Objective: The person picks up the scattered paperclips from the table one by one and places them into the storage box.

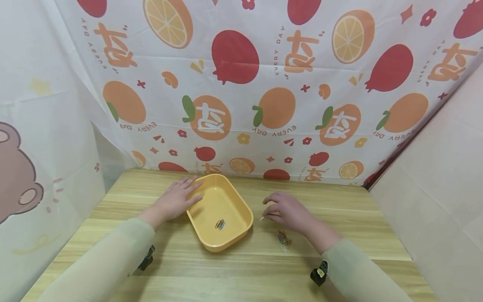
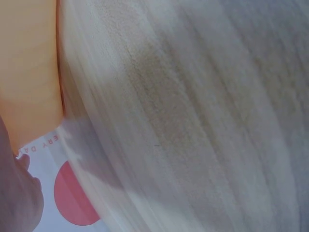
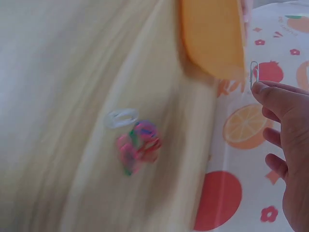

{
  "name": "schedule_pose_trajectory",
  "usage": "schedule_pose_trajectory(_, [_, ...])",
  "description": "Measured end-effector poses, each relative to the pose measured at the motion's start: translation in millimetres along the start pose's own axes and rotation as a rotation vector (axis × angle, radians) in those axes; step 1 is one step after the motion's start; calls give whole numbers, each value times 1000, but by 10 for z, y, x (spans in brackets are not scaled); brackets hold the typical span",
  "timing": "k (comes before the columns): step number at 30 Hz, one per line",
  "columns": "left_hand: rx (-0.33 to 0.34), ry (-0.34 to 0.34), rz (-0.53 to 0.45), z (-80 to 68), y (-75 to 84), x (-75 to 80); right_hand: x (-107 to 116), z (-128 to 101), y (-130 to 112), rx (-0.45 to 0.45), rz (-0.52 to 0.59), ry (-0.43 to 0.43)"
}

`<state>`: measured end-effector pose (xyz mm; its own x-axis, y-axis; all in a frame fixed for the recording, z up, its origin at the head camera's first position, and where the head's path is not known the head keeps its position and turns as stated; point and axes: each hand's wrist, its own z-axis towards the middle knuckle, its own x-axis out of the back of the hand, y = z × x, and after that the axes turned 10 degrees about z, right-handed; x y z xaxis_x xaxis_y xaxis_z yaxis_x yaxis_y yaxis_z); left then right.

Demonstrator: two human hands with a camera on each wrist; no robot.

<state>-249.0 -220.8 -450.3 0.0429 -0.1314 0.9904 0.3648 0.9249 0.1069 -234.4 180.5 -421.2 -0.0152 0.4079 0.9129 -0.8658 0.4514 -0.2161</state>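
A yellow plastic tray [image 1: 194,218] stands on the wooden table, with several paper clips [image 1: 220,224] lying on its floor. My left hand [image 1: 176,198] rests on the tray's left rim, its fingers stretched over the edge. To the right of the tray, my right hand [image 1: 288,212] is raised above the table. Between thumb and forefinger it pinches a pale paper clip [image 3: 254,72], which points upward in the right wrist view. Just below that hand, a small pile of coloured paper clips [image 1: 284,239] lies on the table.
The wooden table [image 1: 226,272] ends at a fruit-printed cloth [image 1: 241,126] hanging behind it. White cloth walls close in the left [image 1: 49,147] and right [image 1: 437,176] sides. A dark wrist device [image 1: 319,273] sits at the right cuff.
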Motion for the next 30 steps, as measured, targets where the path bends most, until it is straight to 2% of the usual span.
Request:
schedule_pose_trajectory(9, [5, 0, -10, -22, 18, 29, -3, 360, -118, 22, -8, 4])
schedule_pose_trajectory(20, [10, -22, -9, -27, 15, 27, -18, 582, -228, 31, 25, -31])
schedule_pose_trajectory(30, [9, 3, 2, -18, 17, 24, -186, 812, -343, 37, -3, -157])
